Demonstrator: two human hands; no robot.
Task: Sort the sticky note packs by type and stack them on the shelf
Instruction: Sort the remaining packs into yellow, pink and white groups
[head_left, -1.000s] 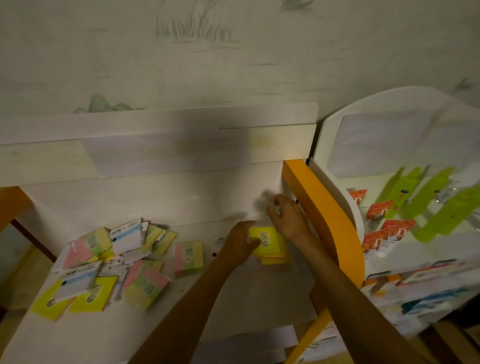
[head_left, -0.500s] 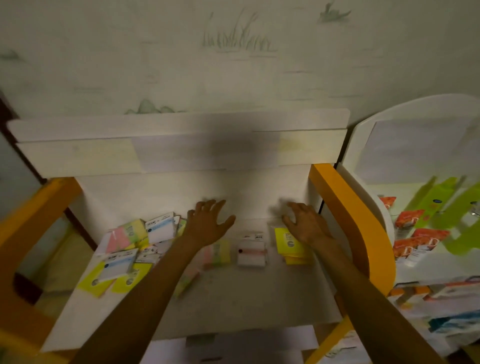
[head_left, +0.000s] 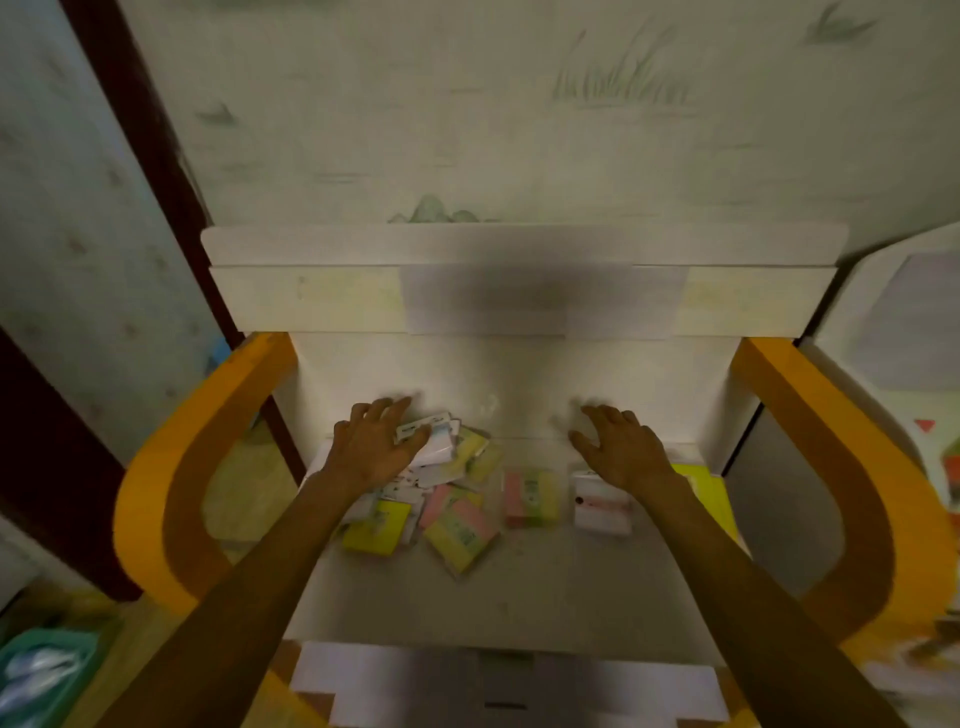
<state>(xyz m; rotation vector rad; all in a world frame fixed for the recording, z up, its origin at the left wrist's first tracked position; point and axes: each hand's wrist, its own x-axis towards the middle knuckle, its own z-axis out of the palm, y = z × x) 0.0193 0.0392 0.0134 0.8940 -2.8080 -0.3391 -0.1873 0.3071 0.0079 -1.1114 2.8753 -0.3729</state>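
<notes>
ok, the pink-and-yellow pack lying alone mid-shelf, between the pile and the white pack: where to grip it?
Probably pinch the pink-and-yellow pack across its two long side edges, coming straight down from above. It lies flat on the shelf with bare gaps on both sides, so fingers fit there. The right hand, open and empty, is nearer.
</notes>
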